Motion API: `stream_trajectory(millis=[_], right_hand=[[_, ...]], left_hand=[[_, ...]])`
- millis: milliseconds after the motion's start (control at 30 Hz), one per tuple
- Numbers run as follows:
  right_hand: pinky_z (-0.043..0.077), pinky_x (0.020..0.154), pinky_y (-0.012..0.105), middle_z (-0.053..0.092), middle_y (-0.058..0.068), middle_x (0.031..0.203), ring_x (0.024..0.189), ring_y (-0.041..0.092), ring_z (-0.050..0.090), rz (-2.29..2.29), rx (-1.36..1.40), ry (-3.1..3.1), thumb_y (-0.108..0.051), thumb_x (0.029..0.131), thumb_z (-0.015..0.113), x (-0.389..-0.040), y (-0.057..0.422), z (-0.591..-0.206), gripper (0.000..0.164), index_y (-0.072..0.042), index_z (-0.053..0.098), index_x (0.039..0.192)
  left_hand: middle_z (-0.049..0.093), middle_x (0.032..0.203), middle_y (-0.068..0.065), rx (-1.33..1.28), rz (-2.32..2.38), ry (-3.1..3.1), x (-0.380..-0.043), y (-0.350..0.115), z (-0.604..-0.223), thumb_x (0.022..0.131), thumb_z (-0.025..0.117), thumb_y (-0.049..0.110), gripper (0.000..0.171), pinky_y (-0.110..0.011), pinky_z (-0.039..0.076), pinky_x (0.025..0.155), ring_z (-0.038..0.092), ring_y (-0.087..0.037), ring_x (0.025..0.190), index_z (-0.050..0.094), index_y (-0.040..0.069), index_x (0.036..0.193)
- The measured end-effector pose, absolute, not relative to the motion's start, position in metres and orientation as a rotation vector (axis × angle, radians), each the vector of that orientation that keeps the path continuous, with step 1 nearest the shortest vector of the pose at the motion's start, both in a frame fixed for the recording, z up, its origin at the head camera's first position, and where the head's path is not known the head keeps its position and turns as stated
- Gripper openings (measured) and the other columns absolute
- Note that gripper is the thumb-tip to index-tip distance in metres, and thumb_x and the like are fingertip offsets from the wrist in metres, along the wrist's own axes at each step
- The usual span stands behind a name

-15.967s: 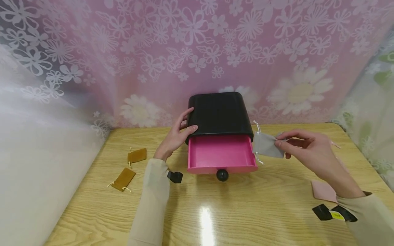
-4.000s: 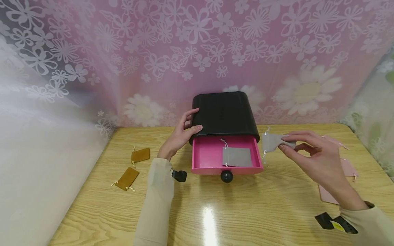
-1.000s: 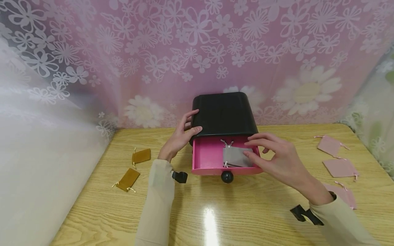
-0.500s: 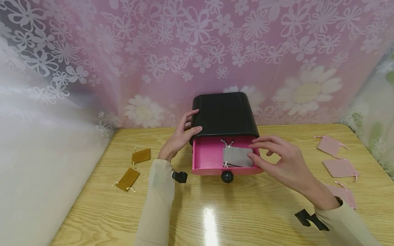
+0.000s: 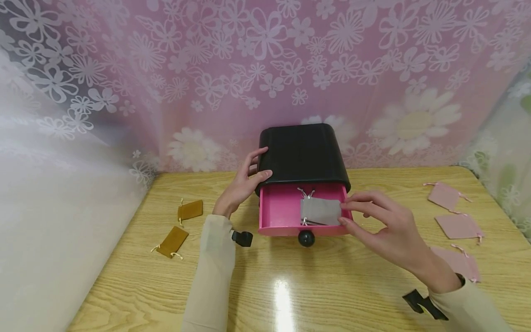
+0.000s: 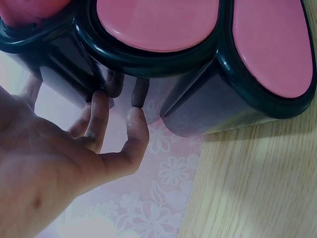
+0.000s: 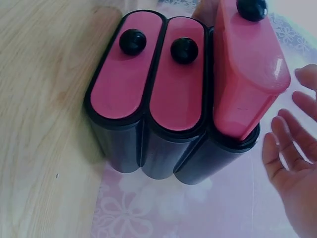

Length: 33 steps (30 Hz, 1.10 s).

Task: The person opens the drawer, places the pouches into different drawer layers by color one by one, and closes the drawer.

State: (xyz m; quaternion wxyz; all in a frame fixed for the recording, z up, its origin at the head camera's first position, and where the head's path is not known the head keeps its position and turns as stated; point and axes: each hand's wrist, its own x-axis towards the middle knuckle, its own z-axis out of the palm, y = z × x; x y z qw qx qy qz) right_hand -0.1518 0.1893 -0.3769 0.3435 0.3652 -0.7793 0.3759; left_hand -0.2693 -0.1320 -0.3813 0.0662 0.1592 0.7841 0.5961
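In the head view, a black drawer cabinet [image 5: 303,154] stands at the back of the table, its pink top drawer [image 5: 280,212] pulled out. Grey drawstring pouches [image 5: 320,211] lie overlapping in the drawer's right half, white cords toward the left. My left hand [image 5: 242,185] rests against the cabinet's left side, with thumb and index fingertip on the top; the left wrist view shows bent fingertips touching the dark side wall. Just by the drawer's right wall is my right hand [image 5: 386,221], fingers apart and holding nothing. Its fingers are loosely spread in the right wrist view.
Two brown drawstring pouches, one higher [image 5: 190,210] and one lower [image 5: 172,242], lie on the left. At right lie three pink pouches: the far one [image 5: 443,195], the middle one [image 5: 459,226] and the near one [image 5: 458,263], partly behind the right wrist. A black knob [image 5: 306,238] juts from the drawer front.
The drawer was bare at first, then held one grey pouch while my right hand pinched another. That pouch now lies in the drawer; my right hand has let go and drawn back rightward.
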Motion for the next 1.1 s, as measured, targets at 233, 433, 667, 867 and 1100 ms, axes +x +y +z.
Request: stream_trajectory(millis=[233,433,667,867,1100], right_hand=[[0.049,0.083,0.008,0.069,0.014,0.087,0.085,0.009,0.061,0.98,1.064,-1.798,-0.038,0.095,0.072,-0.149,0.181,-0.377,0.042,0.003,0.078,0.09],[0.046,0.062,0.016,0.068,0.015,0.078,0.069,0.013,0.057,0.97,1.128,-1.663,-0.034,0.094,0.074,-0.145,0.17,-0.375,0.041,0.005,0.075,0.084],[0.041,0.052,0.019,0.066,0.013,0.073,0.062,0.015,0.053,0.939,1.14,-1.597,-0.032,0.093,0.075,-0.141,0.164,-0.377,0.037,0.003,0.076,0.081],[0.047,0.051,0.019,0.07,0.011,0.074,0.059,0.013,0.056,0.885,1.217,-1.596,-0.03,0.094,0.074,-0.141,0.161,-0.383,0.034,0.001,0.077,0.082],[0.054,0.052,0.025,0.075,0.009,0.078,0.061,0.016,0.07,0.787,1.218,-1.628,-0.032,0.096,0.072,-0.139,0.159,-0.392,0.032,-0.001,0.079,0.088]], left_hand=[[0.039,0.153,-0.003,0.492,1.799,2.371,-0.269,-0.131,-0.38,0.102,0.061,0.03,0.058,-0.052,0.048,0.109,0.046,-0.028,0.139,0.037,0.05,0.15],[0.037,0.155,-0.005,0.496,1.795,2.377,-0.27,-0.132,-0.38,0.102,0.061,0.031,0.058,-0.054,0.046,0.111,0.044,-0.029,0.14,0.037,0.05,0.151],[0.037,0.155,-0.005,0.496,1.79,2.383,-0.27,-0.131,-0.381,0.101,0.061,0.031,0.059,-0.054,0.045,0.111,0.044,-0.029,0.141,0.037,0.05,0.151],[0.039,0.154,-0.005,0.497,1.803,2.372,-0.269,-0.131,-0.381,0.102,0.061,0.029,0.059,-0.053,0.046,0.111,0.045,-0.029,0.14,0.037,0.049,0.151],[0.038,0.154,-0.004,0.487,1.793,2.377,-0.268,-0.132,-0.381,0.102,0.061,0.03,0.059,-0.053,0.046,0.111,0.045,-0.028,0.14,0.036,0.05,0.151]])
